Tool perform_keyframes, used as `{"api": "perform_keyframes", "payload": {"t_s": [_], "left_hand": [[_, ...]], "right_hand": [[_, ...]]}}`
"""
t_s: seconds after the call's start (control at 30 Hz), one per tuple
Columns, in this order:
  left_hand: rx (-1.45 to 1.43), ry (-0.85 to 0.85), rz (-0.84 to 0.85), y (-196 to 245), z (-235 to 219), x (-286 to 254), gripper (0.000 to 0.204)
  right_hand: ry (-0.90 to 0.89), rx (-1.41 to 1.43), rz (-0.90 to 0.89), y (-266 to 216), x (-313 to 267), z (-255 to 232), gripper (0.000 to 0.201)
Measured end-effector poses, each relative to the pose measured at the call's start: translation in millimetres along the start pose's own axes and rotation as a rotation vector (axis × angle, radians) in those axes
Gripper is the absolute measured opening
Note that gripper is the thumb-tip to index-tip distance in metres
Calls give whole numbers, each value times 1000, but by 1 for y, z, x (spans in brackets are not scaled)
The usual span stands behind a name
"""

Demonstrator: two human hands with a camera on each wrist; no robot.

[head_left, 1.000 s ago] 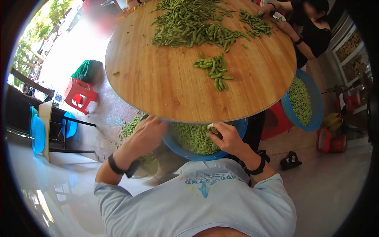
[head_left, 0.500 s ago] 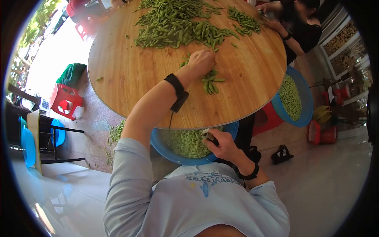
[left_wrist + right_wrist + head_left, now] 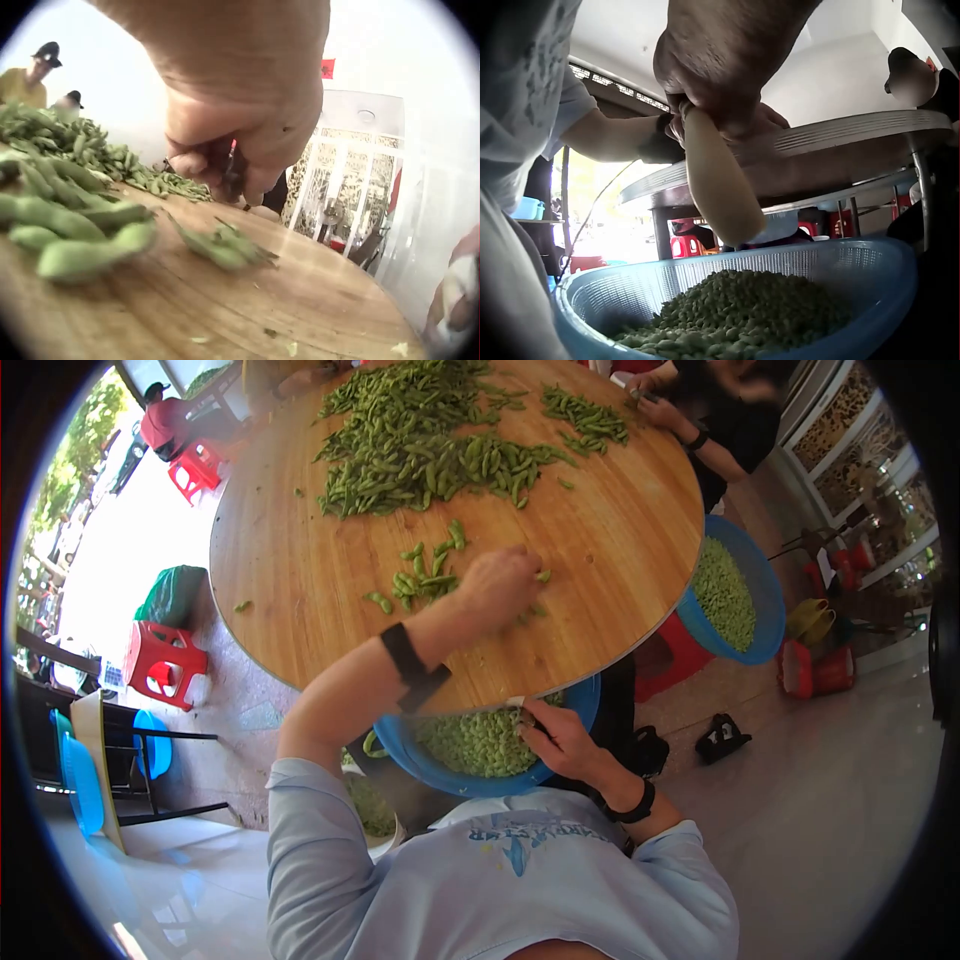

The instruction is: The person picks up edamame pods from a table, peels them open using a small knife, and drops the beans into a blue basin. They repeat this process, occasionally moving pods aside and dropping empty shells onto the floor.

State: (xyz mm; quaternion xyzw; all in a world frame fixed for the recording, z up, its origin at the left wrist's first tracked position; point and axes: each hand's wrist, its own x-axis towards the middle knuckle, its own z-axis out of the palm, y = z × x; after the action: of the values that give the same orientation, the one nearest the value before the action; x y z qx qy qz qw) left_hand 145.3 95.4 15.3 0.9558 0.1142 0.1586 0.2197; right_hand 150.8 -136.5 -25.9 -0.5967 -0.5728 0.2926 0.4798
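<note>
A few pods [image 3: 425, 582] lie loose on the round table [image 3: 600, 570], just beside the left hand [image 3: 497, 587], which reaches out over the wood, knuckles up. Its fingers [image 3: 196, 161] are curled under, low over the tabletop above a pod [image 3: 225, 247]; whether they pinch one cannot be told. The big pod heap [image 3: 420, 440] lies farther off. Below the table's edge, the right hand [image 3: 560, 738] grips a pale-handled tool [image 3: 716, 184], fingers wrapped round it, above the blue basket [image 3: 585, 705] of shelled beans [image 3: 480, 740].
</note>
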Motion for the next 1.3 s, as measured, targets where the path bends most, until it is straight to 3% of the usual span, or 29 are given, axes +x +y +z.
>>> {"api": "perform_keyframes", "payload": {"t_s": [0.03, 0.1, 0.13, 0.2, 0.27, 0.33, 0.4, 0.43, 0.5, 0.53, 0.6, 0.67, 0.73, 0.87, 1.03, 1.17, 1.3], "left_hand": [[3, 20, 15, 1, 9, 4, 19], [70, -142, -53, -2, 25, 14, 23], [75, -121, -39, -2, 27, 18, 23], [75, -242, -106, -4, 23, 20, 26], [42, -222, -137, -5, 15, 18, 27], [4, -219, -174, 0, 0, 9, 28], [-379, -169, -318, 9, -20, -4, 25], [-373, -170, -320, 11, -25, -13, 25], [-867, -78, -414, 18, -29, -35, 17], [-866, -76, -420, 26, -32, -47, 17], [-1291, -11, -485, 41, -32, -69, 13], [-1295, 19, -511, 45, -21, -87, 14], [-1296, 59, -554, 51, -13, -104, 15], [-1143, 252, -533, 54, 5, -121, 17], [-1515, 282, -651, 64, 3, -132, 18], [-1563, 197, -662, 62, 9, -141, 17], [-1580, 246, -583, 62, 15, -142, 17]], "right_hand": [[20, 5, -7, -4, 1, 1, 33], [17, 33, 38, -9, 3, 0, 33], [22, 13, 22, -10, 3, 0, 33], [-12, 22, 45, -8, 2, 0, 33], [-18, 36, 27, -8, 4, -2, 34], [-59, 376, 251, -8, 3, -3, 36], [-6, 526, 281, -5, 2, -5, 37], [52, 670, 310, -3, 3, -7, 39], [138, 711, 298, -3, 8, -11, 39], [220, 744, 292, -3, 10, -13, 40], [225, 758, 276, -2, 18, -18, 40], [218, 781, 289, -1, 21, -20, 40], [158, 775, 188, 2, 26, -19, 46], [31, 751, 152, 4, 27, -17, 46], [-60, 894, 204, 18, 21, -13, 46], [-65, 1025, 170, 13, 16, -9, 46], [-9, 1015, 187, 5, 11, -8, 46]]}}
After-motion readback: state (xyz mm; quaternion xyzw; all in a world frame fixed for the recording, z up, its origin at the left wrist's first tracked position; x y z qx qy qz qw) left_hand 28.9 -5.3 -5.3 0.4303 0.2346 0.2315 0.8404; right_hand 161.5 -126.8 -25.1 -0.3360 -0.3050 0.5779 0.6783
